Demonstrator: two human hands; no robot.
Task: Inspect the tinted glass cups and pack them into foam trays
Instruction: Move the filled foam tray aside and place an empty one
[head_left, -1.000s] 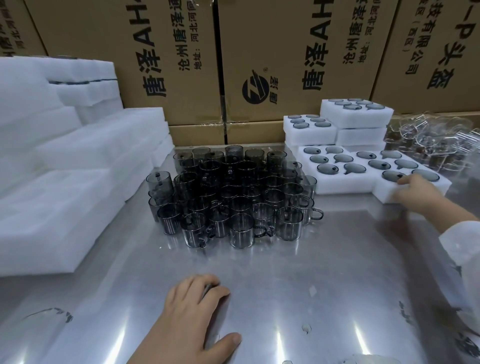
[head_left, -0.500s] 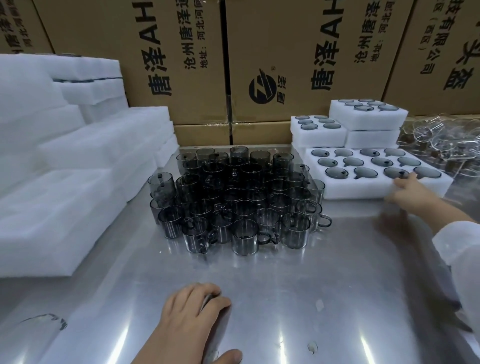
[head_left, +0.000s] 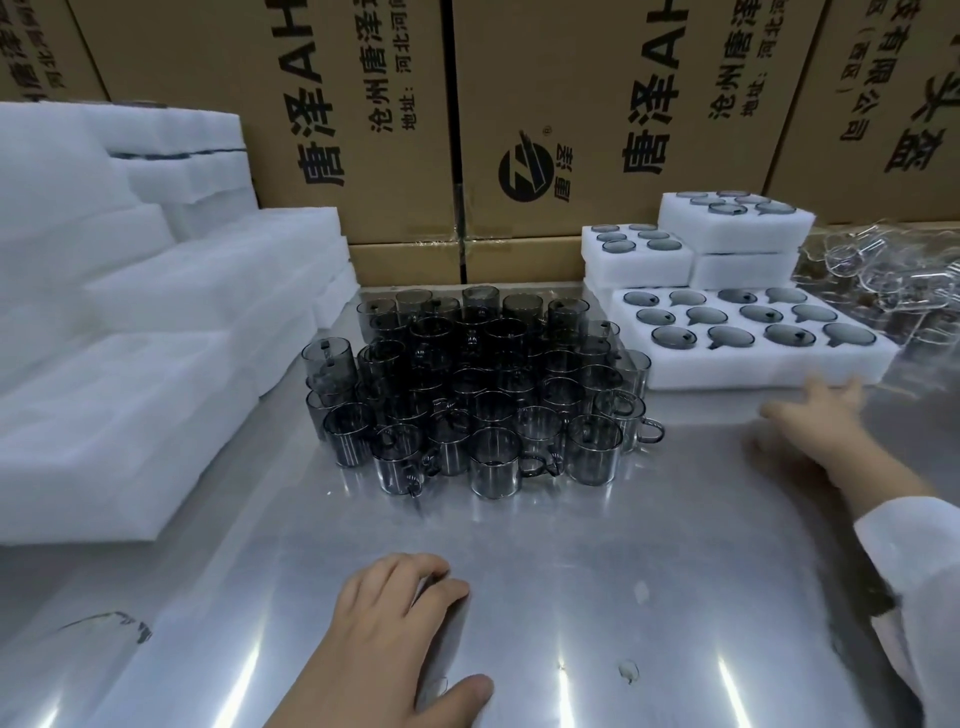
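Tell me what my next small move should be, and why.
Probably bring a fresh piece from the white foam stack onto the bare table in front of you. Every visible pocket of the front foam tray holds a cup, your right hand is open beside it, and many tinted cups stand loose.

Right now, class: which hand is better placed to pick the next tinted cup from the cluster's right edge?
The right hand: it is open, by the full foam tray, and nearer the right-edge cup. The left hand lies nearer the viewer, its fingers curled, perhaps holding something.
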